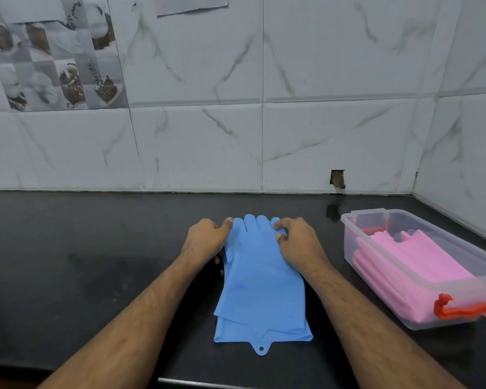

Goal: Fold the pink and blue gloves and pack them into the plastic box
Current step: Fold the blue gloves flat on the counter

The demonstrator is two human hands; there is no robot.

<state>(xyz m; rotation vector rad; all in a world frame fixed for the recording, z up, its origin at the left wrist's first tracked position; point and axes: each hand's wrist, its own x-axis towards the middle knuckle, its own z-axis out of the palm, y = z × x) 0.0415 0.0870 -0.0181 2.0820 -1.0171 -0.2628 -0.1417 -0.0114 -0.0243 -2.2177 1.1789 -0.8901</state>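
Note:
Two blue gloves [257,282] lie stacked flat on the black counter, fingers pointing at the wall, cuffs toward me with a hanging tab at the near edge. My left hand [206,238] pinches the left side of the glove fingers. My right hand [298,240] pinches the right side near the fingertips. The pink gloves [413,259] lie folded inside the clear plastic box [348,234] at the right, which has an orange latch handle [460,306] on its near end.
The black counter [96,262] runs to a marble-tiled wall behind and a side wall at the far right. A small broken hole [337,179] shows in the tile at counter level. The counter's front edge is near the bottom of view.

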